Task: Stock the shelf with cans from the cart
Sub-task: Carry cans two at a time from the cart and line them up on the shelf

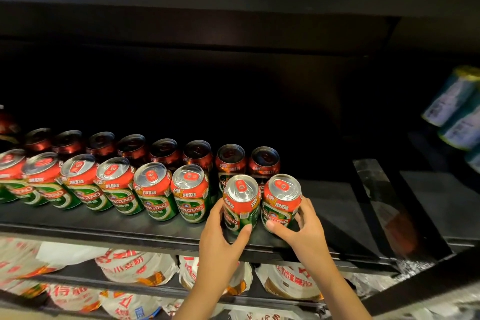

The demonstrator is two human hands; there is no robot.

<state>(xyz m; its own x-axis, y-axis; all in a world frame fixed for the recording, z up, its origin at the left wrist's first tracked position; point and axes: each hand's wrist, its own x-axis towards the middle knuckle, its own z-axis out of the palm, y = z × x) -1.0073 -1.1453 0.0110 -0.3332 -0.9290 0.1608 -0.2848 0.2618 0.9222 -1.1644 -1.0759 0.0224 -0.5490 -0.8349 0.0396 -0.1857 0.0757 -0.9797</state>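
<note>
Two cans are being set down at the right end of the front row on the shelf (337, 213). The left hand (220, 239) grips one can (241, 205); the right hand (304, 226) grips another can (281, 201) just beside it, at its 3 o'clock. Both seem to rest on the shelf near its front edge. Next, probably slide them back level with the row (104, 184) at 9 o'clock, then let go.

Dark shop shelving, dimly lit

A black back wall (233, 91) fades into shadow under a dark overhanging board (207, 26); a glossy black divider (376, 205) stands at the right, blurred pale cans (452, 101) lie beyond it, and white-and-red packets (135, 267) fill the lower tier
</note>
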